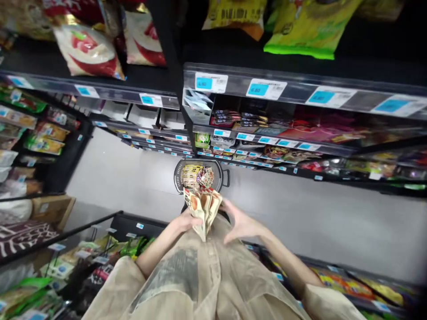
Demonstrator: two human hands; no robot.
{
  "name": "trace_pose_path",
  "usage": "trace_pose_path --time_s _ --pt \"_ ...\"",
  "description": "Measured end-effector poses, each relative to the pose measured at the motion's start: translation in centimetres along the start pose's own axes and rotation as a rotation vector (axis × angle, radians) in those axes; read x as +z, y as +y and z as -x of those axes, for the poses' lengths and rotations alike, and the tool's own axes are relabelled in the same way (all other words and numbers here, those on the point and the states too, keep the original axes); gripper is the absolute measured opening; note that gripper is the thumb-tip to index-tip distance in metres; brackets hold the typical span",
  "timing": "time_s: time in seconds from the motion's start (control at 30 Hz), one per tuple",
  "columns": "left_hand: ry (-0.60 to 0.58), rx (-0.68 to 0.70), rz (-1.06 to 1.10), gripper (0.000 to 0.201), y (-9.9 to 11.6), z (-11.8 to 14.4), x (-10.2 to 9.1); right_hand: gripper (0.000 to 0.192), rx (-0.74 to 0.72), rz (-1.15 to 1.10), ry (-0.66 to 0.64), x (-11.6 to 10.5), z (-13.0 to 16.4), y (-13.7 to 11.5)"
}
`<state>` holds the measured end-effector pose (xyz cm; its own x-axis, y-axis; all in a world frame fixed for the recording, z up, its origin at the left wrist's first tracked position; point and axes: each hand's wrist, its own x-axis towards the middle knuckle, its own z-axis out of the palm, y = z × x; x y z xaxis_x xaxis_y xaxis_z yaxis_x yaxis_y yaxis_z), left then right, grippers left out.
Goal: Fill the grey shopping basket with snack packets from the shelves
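Observation:
My left hand (187, 220) is closed around several cream-coloured snack packets (199, 212) with red and orange print, held upright and fanned out in front of my shirt. My right hand (243, 222) is open at the right side of these packets, thumb spread away from the fingers. Its fingertips reach the packets' edge, but I cannot tell whether they touch. Just beyond the packets, lower down, is a dark shopping basket (178, 170). Yellow striped packs (191, 174) and a small pile of patterned packets (206, 178) lie in it.
Tall shelves with price labels (267, 89) rise in front, stocked with yellow bags (307, 26) and red-and-white bags (88, 49). More shelves of packaged food (46, 138) stand at the left and behind me. A cardboard box (50, 213) sits at the left. Grey floor (283, 195) runs along the aisle.

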<state>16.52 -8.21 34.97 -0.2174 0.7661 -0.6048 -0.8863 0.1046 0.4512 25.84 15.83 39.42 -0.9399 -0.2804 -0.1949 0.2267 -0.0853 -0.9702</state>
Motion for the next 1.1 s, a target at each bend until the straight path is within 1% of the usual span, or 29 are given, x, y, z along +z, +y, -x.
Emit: trace_pose_path --time_s 0.07,0.1,0.13,0.17,0.2,0.27,0.3,0.37,0.43,0.53,0.6,0.67,0.77,0.87,0.93,1.0,1.07,1.1 --pt "-0.168 -0.130 0.063 0.062 -1.5 0.8 0.2 0.140 -0.034 0.219 -0.011 -3.3 0.1 -1.8" --pt "-0.239 -0.187 0.082 0.061 -2.4 1.1 0.2 0.140 -0.073 0.317 -0.047 -4.2 -0.3 -2.8" --pt "-0.299 -0.236 0.089 0.061 -3.2 1.2 0.3 0.137 -0.122 0.393 -0.113 -4.6 -1.1 -3.7" --pt "-0.350 -0.278 0.080 0.062 -4.1 1.3 0.4 0.130 -0.171 0.446 -0.204 -4.5 -1.9 -4.6" --pt "-0.397 -0.314 0.057 0.064 -4.9 1.3 0.6 0.120 -0.217 0.473 -0.311 -3.9 -2.9 -5.3" --pt "-0.481 -0.373 0.003 0.071 -6.1 1.4 0.7 0.096 -0.278 0.466 -0.489 -1.9 -4.4 -6.1" --pt "-0.521 -0.392 -0.011 0.075 -6.6 1.7 0.7 0.083 -0.286 0.449 -0.548 -0.8 -4.9 -6.3" --pt "-0.573 -0.402 0.002 0.082 -7.2 2.5 0.4 0.061 -0.281 0.436 -0.601 1.2 -5.3 -6.5" --pt "-0.547 -0.352 0.042 0.086 -7.8 3.5 -0.1 0.049 -0.258 0.498 -0.597 2.6 -5.0 -6.6" --pt "-0.438 -0.258 0.052 0.081 -8.9 4.5 -1.1 0.048 -0.257 0.674 -0.563 4.1 -4.0 -6.9" --pt "-0.424 -0.232 0.025 0.081 -9.6 4.7 -1.7 0.047 -0.285 0.723 -0.571 5.1 -3.7 -6.8" --pt "-0.461 -0.234 -0.003 0.086 -10.2 4.6 -2.2 0.046 -0.293 0.656 -0.607 5.9 -3.6 -6.4" --pt "-0.477 -0.210 -0.027 0.093 -10.7 4.4 -2.5 0.051 -0.256 0.473 -0.676 6.9 -3.8 -5.3" --pt "-0.503 -0.172 -0.054 0.096 -10.6 4.2 -2.1 0.050 -0.263 0.436 -0.700 7.2 -3.7 -4.9" --pt "-0.559 -0.149 -0.075 0.097 -10.3 4.0 -1.4 0.050 -0.277 0.507 -0.721 7.3 -3.4 -5.4" --pt "-0.589 -0.117 -0.083 0.097 -9.9 3.7 -0.7 0.051 -0.262 0.606 -0.777 7.4 -3.1 -6.4" --pt "-0.547 -0.075 -0.069 0.092 -9.3 3.2 0.0 0.055 -0.219 0.677 -0.829 7.4 -2.9 -7.5" --pt "-0.497 -0.048 -0.054 0.086 -9.0 2.9 0.3 0.057 -0.201 0.692 -0.843 7.3 -2.8 -7.9"
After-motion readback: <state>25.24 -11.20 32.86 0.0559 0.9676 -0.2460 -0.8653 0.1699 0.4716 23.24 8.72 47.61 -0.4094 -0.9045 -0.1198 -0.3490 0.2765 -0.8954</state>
